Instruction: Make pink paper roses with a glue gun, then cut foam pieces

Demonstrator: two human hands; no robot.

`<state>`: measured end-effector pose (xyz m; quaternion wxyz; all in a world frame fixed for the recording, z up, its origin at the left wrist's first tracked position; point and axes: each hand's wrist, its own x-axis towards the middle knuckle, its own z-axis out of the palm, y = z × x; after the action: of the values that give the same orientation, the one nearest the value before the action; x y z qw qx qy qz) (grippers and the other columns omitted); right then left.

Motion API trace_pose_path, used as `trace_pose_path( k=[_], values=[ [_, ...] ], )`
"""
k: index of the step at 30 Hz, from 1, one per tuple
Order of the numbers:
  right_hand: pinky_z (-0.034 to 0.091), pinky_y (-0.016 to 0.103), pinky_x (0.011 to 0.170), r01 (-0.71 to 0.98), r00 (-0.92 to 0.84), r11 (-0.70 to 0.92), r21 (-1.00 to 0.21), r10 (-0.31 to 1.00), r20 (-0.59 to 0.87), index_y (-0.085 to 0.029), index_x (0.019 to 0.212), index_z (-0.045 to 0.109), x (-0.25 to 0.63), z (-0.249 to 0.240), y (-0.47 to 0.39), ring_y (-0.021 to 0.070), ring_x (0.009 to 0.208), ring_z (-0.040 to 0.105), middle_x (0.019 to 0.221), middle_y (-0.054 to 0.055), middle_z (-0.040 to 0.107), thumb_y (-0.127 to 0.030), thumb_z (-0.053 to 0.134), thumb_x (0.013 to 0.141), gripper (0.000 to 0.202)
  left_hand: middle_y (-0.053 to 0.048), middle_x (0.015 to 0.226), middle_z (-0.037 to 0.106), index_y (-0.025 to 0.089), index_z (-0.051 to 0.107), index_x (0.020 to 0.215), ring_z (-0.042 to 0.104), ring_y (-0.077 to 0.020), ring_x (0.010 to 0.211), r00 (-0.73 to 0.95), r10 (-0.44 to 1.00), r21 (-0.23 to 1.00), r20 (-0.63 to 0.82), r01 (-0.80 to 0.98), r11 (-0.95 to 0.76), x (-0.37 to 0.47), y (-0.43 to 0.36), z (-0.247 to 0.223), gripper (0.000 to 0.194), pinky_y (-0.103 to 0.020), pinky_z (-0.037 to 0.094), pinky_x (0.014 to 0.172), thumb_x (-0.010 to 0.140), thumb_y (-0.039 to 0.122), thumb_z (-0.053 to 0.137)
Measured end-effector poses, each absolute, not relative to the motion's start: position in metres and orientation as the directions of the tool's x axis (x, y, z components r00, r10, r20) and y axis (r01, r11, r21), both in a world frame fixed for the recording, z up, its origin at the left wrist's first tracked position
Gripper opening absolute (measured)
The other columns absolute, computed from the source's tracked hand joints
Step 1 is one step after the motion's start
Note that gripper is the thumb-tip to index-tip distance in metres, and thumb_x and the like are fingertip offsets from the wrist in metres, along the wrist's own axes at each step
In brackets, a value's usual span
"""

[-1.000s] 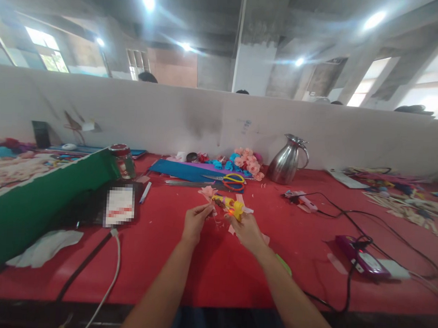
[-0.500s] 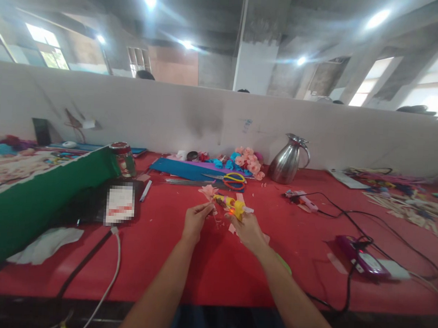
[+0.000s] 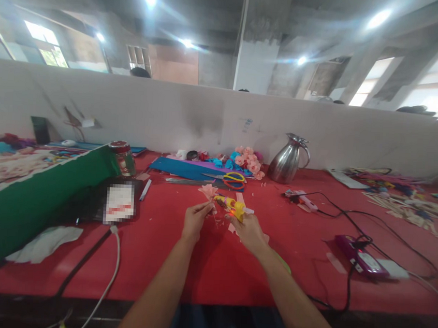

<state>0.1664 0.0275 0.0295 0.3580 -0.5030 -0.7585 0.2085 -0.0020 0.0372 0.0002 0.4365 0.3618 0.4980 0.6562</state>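
Between its fingertips, my left hand (image 3: pixel 195 221) pinches a pink paper flower (image 3: pixel 207 191), whose petals spread above the fingers. A thin stem seems to hang below the pinch. My right hand (image 3: pixel 251 231) is wrapped round a yellow hot glue gun (image 3: pixel 235 207) with a small red light lit on it. The gun's tip points left and is close beside the flower's base; I cannot tell whether they touch. Pink paper scraps (image 3: pixel 232 228) lie on the red table under my hands.
Beyond my hands, scissors (image 3: pixel 233 179) lie on blue paper (image 3: pixel 178 168), near a bunch of pink paper roses (image 3: pixel 248 160). A steel jug (image 3: pixel 286 159) stands at the back. On the right are a purple power strip (image 3: pixel 360 257) and black cables. A green divider (image 3: pixel 50 200) borders the left.
Both hands hold nearly the same place, with the glue gun still at the flower. The view has shifted very slightly.
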Motion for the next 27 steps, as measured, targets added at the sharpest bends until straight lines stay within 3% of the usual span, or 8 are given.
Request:
trace_pose_path(
  k=[4,11,21,27],
  values=[
    [0.034,0.023,0.052,0.622,-0.209,0.410,-0.667,0.908,0.363,-0.016,0.078,0.065,0.1681,0.0306,0.0267,0.0148,0.057,0.054,0.063,0.003,0.062,-0.045,0.047,0.087,0.036,-0.008,0.065,0.071,0.014,0.076,0.076,0.060,-0.0153,0.059,-0.367,0.930,0.968,0.020,-0.224,-0.109,-0.0018,0.0358,0.0017,0.033,-0.024,0.040,0.055,0.055,0.040,0.077],
    [0.031,0.023,0.049,0.647,-0.216,0.381,-0.660,0.922,0.321,-0.015,0.064,0.062,0.1667,0.0275,0.0263,0.0121,0.048,0.047,0.053,0.001,0.056,-0.046,0.048,0.087,0.041,-0.006,0.063,0.070,0.015,0.076,0.075,0.059,-0.0144,0.059,-0.351,0.935,0.966,0.037,-0.227,-0.123,-0.0019,0.0369,-0.0002,0.031,-0.024,0.040,0.058,0.056,0.039,0.077],
    [0.030,0.024,0.048,0.646,-0.237,0.385,-0.659,0.922,0.305,-0.017,0.067,0.063,0.1674,0.0312,0.0258,0.0145,0.051,0.052,0.054,0.003,0.058,-0.044,0.048,0.087,0.037,-0.005,0.061,0.070,0.015,0.076,0.071,0.058,-0.0141,0.058,-0.348,0.937,0.967,0.029,-0.229,-0.115,-0.0008,0.0351,0.0046,0.028,-0.024,0.040,0.058,0.056,0.039,0.076],
    [0.034,0.023,0.051,0.615,-0.225,0.395,-0.683,0.917,0.329,-0.015,0.078,0.066,0.1629,0.0362,0.0256,0.0166,0.058,0.058,0.063,0.006,0.063,-0.042,0.049,0.087,0.033,-0.005,0.059,0.069,0.015,0.076,0.069,0.058,-0.0139,0.057,-0.349,0.936,0.968,0.043,-0.218,-0.126,-0.0011,0.0356,0.0037,0.028,-0.025,0.041,0.058,0.055,0.040,0.077]
  ],
)
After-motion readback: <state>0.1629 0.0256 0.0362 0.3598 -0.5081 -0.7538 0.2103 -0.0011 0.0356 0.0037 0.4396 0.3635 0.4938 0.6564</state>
